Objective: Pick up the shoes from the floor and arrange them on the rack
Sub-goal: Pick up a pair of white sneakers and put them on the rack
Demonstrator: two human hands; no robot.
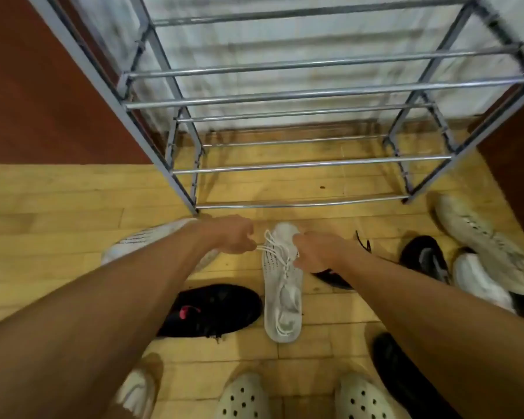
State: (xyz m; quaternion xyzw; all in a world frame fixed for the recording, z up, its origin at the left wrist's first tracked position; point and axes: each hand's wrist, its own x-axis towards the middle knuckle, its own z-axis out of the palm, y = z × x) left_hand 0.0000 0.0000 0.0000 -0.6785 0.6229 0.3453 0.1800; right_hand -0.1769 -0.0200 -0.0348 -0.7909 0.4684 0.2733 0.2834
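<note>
White knit lace-up sneaker [282, 297] lay heel toward the person and toe toward the rack, among scattered shoes. Whether it rested on the floor or was just lifted could not be told. Right hand [318, 252] was curled round its upper near the toe end. Left hand [233, 235] had its fingers curled, pinching the loose white lace [273, 247].

Judgement: the lace wanted gathering against the upper so it could not snag a rail. A hold nearer mid-shoe would likely carry it level. The lowest front rail was close ahead, so a short forward lift, toe first, to bridge two rails seemed enough.

Grey metal tube rack [312, 163] stood straight ahead. Black sneaker with pink patch [209, 309] lay just left. A second white sneaker [146, 240] sat partly under the left forearm. A black shoe [424, 258] and a worn white sneaker [490, 246] lay to the right. The task was judged to be early.

Yellow wooden plank floor [58, 201], scuffed. Red-brown panels [43, 101] on both sides, pale wall behind the rack.
</note>
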